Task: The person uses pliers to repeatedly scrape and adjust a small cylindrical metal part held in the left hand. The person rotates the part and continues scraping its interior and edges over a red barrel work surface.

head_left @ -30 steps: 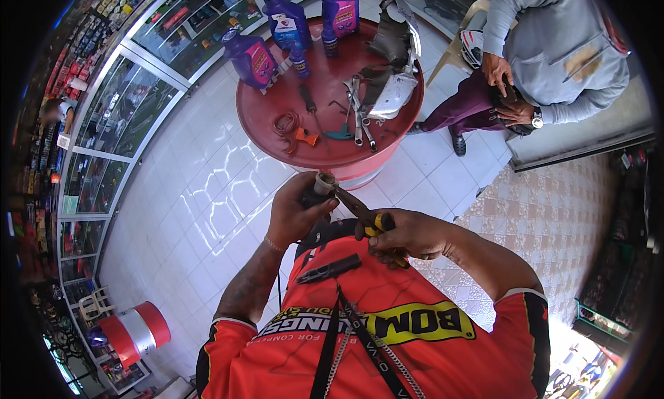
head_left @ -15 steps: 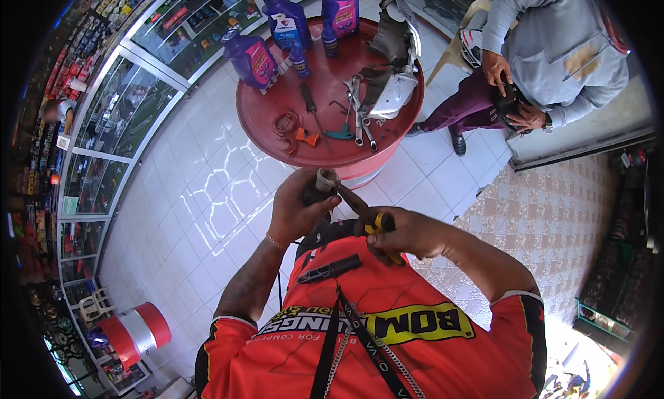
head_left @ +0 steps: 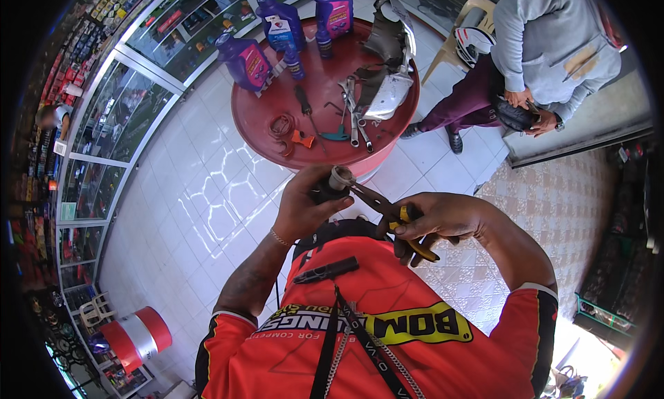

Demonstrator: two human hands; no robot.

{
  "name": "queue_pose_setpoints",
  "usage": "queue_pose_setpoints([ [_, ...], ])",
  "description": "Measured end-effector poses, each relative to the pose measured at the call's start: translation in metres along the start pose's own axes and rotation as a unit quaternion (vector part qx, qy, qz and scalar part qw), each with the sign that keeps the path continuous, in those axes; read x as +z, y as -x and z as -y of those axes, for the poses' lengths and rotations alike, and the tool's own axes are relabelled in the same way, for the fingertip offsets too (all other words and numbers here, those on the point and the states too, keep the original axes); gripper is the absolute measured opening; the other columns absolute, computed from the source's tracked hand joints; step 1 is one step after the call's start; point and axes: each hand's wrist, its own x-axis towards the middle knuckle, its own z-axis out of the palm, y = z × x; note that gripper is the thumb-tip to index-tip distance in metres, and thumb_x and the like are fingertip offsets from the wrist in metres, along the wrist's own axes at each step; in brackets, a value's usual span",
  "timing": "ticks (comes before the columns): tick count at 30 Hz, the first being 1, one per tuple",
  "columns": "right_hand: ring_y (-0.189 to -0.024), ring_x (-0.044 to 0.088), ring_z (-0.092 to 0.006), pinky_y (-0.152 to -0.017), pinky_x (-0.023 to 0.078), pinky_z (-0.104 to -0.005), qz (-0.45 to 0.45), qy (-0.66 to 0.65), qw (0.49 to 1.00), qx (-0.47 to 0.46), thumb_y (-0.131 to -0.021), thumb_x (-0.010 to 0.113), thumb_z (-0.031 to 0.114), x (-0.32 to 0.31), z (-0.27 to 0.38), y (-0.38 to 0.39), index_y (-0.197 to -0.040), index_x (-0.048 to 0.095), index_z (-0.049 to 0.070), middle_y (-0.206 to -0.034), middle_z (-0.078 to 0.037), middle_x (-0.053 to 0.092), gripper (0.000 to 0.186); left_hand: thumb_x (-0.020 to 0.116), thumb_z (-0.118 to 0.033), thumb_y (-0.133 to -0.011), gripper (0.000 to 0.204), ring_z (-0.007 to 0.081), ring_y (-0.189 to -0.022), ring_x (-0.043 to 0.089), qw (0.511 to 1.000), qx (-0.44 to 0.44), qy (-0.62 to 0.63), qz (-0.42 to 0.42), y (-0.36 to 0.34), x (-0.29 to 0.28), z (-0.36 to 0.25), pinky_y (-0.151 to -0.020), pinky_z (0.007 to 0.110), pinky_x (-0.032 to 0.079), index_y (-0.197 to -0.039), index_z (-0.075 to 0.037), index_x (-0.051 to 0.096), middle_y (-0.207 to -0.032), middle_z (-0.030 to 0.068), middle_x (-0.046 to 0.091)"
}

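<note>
My left hand (head_left: 306, 204) grips a dark cylindrical part with a pale metal collar (head_left: 339, 178) on top. Pliers with yellow handles (head_left: 419, 248) are in my right hand (head_left: 449, 219), their jaws at the collar's right rim; whether they clamp it is too small to tell. Beyond my hands, the red drum top (head_left: 263, 136) carries a screwdriver (head_left: 304, 100), metal wrenches (head_left: 354, 122), a coil of reddish wire (head_left: 281, 126), an orange item (head_left: 302, 138) and a teal-handled tool (head_left: 335, 135).
Purple bottles (head_left: 245, 60) and a silver panel (head_left: 391, 95) share the drum top. A person (head_left: 553, 39) at the right holds a dark object beside a helmet (head_left: 472, 46) on a chair. Glass showcases (head_left: 93, 191) line the left, near another red drum (head_left: 135, 337).
My right hand has shifted rightward, its fingers more spread along the pliers' handles. The part in my left hand has moved slightly right. The other person's hands have lowered and moved right.
</note>
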Motion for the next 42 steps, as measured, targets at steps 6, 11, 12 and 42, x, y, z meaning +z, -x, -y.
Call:
queue_pose_setpoints([
  [6,-0.093,0.075,-0.0239,-0.081,0.063,-0.0422,-0.001,0.014,0.999,0.028,-0.102,0.064,0.026,-0.006,0.004,0.006,-0.130,0.056,0.000,-0.103,-0.014,0.072,0.040,0.089,-0.002,-0.075,0.054,0.0173,-0.111,0.064,0.999,0.008,-0.048,0.016,0.000,-0.002,-0.006,-0.097,0.032,0.052,-0.124,-0.001,0.066,-0.120,0.0069,0.065],
  [11,-0.093,0.076,-0.0233,-0.078,0.063,-0.0408,0.022,0.058,0.997,0.039,-0.103,0.062,0.027,-0.013,0.012,0.009,-0.131,0.056,0.000,-0.099,-0.014,0.073,0.039,0.092,-0.006,-0.071,0.055,0.0193,-0.108,0.065,0.997,0.025,-0.065,0.017,0.000,-0.003,-0.013,-0.095,0.033,0.052,-0.120,-0.003,0.068,-0.117,0.0072,0.066],
  [12,-0.093,0.076,-0.0234,-0.077,0.063,-0.0404,0.025,0.069,0.996,0.042,-0.104,0.062,0.027,-0.014,0.015,0.010,-0.131,0.056,0.000,-0.099,-0.014,0.074,0.039,0.093,-0.007,-0.070,0.055,0.0202,-0.107,0.065,0.996,0.033,-0.079,0.017,0.000,-0.004,-0.015,-0.095,0.034,0.052,-0.120,-0.003,0.069,-0.116,0.0074,0.067],
  [42,-0.092,0.077,-0.0282,-0.077,0.064,-0.0402,0.059,0.045,0.995,0.070,-0.102,0.065,0.031,-0.031,0.015,-0.006,-0.126,0.061,0.001,-0.102,-0.020,0.076,0.038,0.094,-0.012,-0.068,0.054,0.0267,-0.100,0.068,0.982,0.111,-0.150,0.015,0.000,-0.017,-0.012,-0.086,0.037,0.055,-0.116,-0.005,0.070,-0.113,0.0098,0.067],
])
